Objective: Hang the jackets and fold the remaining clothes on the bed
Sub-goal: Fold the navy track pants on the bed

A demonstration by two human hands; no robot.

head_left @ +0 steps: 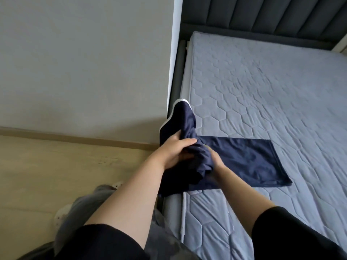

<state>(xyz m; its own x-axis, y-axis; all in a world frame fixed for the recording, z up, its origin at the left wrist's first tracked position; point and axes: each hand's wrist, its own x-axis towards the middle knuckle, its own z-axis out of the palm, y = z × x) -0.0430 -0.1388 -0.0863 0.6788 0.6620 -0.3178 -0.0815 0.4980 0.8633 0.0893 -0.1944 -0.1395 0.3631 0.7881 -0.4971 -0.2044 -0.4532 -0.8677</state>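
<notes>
Head view. Item: navy garment, smooth fabric, white piping on one edge. Location: left edge of the quilted grey mattress. Flat portion extends rightward across the bed; bunched end rises toward the headboard. Left hand curled round the bunch. Right hand grips it from below, fingers mostly buried in the folds. Garment type unclear.

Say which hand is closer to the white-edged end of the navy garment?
Left. The left hand grips below the white-edged end; the right hand holds the garment lower, toward the mattress.
</notes>
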